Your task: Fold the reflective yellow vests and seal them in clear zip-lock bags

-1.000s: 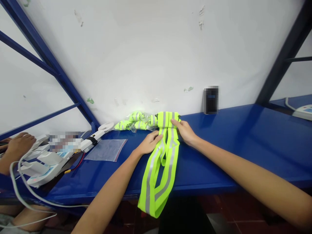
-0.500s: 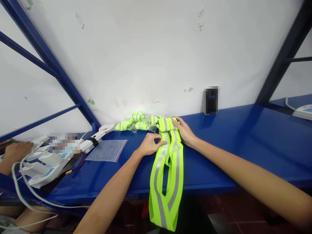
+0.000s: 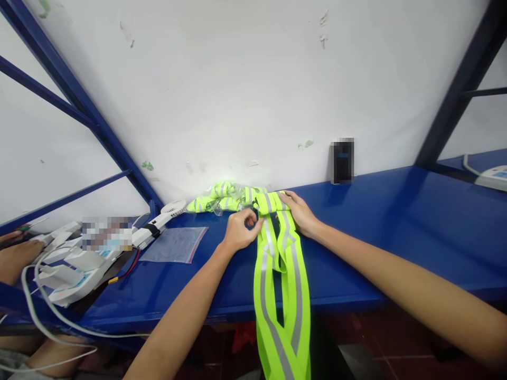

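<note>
A neon-yellow reflective strap vest (image 3: 264, 285) with grey stripes lies over the blue table's front edge, its long loops hanging below. Its far end is folded into a flat bundle. My right hand (image 3: 300, 212) grips that bundle from the right, fingers on top and thumb hidden. At the left edge of the straps, just below the fold, my left hand (image 3: 242, 229) is closed, thumb and index finger pinching the strap edge. Behind the bundle, several similar folded vests (image 3: 222, 199) in clear bags lie against the wall.
A clear zip bag (image 3: 174, 244) lies flat left of my left hand. Farther left are a white handheld fan (image 3: 173, 207), white devices and a white cable (image 3: 75, 319). Another person's hand (image 3: 19, 258) is at the far left. A black blurred object (image 3: 343, 161) leans on the wall at right.
The hanging loops have swung right and stretch lower. My left hand has shifted slightly up and left along the straps. My right hand stays on the folded bundle.
</note>
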`<action>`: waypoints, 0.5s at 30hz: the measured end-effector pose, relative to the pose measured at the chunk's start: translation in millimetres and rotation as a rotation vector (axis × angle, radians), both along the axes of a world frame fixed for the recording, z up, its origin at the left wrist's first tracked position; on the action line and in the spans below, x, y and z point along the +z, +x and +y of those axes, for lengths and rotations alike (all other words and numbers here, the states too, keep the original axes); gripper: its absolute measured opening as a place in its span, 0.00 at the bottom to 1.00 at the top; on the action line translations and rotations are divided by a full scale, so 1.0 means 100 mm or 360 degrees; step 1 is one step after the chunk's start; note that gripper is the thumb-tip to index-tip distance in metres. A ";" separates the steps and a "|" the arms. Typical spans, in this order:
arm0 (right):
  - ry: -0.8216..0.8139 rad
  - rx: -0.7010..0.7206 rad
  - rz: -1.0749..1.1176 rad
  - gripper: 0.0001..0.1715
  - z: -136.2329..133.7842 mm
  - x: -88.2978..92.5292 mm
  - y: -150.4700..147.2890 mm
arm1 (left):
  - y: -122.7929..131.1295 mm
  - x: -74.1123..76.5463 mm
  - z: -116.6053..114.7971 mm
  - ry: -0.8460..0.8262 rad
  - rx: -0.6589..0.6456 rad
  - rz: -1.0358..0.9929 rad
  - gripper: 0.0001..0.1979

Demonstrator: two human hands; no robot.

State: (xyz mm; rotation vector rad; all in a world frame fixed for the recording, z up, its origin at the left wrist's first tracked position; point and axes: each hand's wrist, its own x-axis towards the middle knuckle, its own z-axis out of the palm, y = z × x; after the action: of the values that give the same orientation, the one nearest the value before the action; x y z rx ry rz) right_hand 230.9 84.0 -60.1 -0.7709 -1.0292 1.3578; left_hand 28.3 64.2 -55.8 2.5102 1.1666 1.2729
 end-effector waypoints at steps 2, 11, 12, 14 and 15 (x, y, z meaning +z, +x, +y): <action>-0.0027 0.0035 -0.0025 0.18 0.00 -0.01 -0.01 | -0.01 0.01 0.02 0.0101 0.0092 -0.0104 0.16; 0.0130 0.0532 -0.0474 0.28 -0.03 -0.02 0.07 | -0.01 0.00 0.13 0.0014 0.0086 -0.0275 0.15; 0.0249 0.0553 -0.0620 0.27 -0.04 -0.01 0.09 | -0.01 0.00 0.15 -0.0066 0.0139 -0.0473 0.15; 0.0547 0.0445 -0.0938 0.25 -0.06 0.01 0.13 | -0.02 0.00 0.19 -0.0342 0.0172 -0.0862 0.17; 0.0675 0.0344 -0.1077 0.26 -0.08 0.01 0.14 | -0.02 -0.01 0.21 -0.0521 0.0151 -0.1025 0.17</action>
State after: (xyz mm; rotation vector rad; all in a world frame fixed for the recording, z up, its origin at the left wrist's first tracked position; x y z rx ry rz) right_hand 244.5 76.3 -58.9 -0.8255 -1.9077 1.0018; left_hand 25.8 85.3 -56.6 1.6436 1.2015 1.5843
